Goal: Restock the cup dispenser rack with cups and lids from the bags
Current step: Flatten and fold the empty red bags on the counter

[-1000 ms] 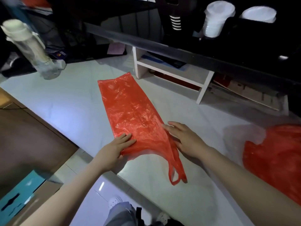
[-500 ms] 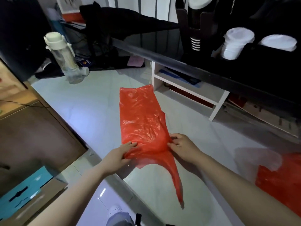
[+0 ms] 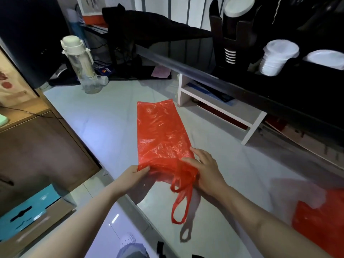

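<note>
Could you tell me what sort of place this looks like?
Probably a small drinks counter or home work desk: a black cup dispenser rack holding cups, stacked white lids, and a white table with a water bottle.

Thin glossy crinkled plastic red bag (image 3: 160,135); smooth, shiny white table (image 3: 104,125); clear plastic bottle (image 3: 83,69).
</note>
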`<state>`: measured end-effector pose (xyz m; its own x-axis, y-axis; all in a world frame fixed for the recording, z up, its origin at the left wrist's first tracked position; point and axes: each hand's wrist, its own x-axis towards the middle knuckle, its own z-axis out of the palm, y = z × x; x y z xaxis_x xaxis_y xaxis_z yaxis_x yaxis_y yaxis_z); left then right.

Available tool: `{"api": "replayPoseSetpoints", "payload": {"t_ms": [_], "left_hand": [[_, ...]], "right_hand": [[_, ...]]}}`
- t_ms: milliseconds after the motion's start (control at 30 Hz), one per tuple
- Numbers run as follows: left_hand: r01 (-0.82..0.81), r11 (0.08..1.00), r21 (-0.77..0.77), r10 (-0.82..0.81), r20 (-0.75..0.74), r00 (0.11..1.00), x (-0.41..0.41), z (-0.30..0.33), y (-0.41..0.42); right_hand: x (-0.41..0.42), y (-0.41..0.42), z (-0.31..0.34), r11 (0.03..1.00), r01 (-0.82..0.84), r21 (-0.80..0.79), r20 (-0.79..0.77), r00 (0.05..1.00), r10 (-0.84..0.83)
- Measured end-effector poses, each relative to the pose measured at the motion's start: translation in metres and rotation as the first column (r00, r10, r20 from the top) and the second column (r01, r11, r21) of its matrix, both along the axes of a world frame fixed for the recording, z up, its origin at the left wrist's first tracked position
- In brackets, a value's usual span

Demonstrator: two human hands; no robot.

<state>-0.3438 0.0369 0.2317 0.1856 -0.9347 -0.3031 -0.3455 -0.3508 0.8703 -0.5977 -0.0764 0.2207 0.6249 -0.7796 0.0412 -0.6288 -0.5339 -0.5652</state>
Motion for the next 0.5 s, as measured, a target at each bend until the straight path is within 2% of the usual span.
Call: {"api": "replayPoseSetpoints", "payload": {"t_ms": [67,133,200,267,333,367,433,500], "left_hand": [[-0.005,1.0,0.007,0.005,-0.002,1.0,0.001,0.0,-0.001],[-0.042,0.999,0.008,0.042,-0.041,0.998,0.001,0.001,0.0],[-0.055,0.998,0.016,0.056,-0.057,0.997,-0.002,0.002,0.002],[-0.019,1.0,0.019,0.019,0.01,1.0,-0.006,0.001,0.003],[0.004,1.0,0.009,-0.005,0.078,0.997,-0.008,0.0,0.004],[-0.004,1.0,-0.001,0.004,0.097,0.995,-0.009,-0.002,0.004],[-0.05,0.998,-0.041,0.056,0.149,0.987,-0.012,-0.006,0.004],[-0.102,0.987,-0.125,0.134,0.274,0.952,-0.014,-0.013,0.006]], "right_hand": [[0.005,-0.003,-0.001,0.997,0.011,0.075,0.099,0.995,-0.018],[0.008,-0.007,-0.004,0.997,-0.004,0.079,0.11,0.994,-0.005],[0.012,-0.009,-0.002,0.966,0.066,0.251,0.193,0.974,-0.117],[0.016,-0.01,0.001,0.896,0.139,0.422,0.239,0.936,-0.258],[0.017,-0.012,0.001,0.89,0.198,0.41,0.187,0.937,-0.295],[0.017,-0.013,0.001,0.907,0.238,0.347,0.145,0.942,-0.303],[0.018,-0.014,0.0,0.918,0.301,0.258,0.097,0.937,-0.335],[0.02,-0.016,-0.005,0.92,0.328,0.213,0.08,0.933,-0.351]]}}
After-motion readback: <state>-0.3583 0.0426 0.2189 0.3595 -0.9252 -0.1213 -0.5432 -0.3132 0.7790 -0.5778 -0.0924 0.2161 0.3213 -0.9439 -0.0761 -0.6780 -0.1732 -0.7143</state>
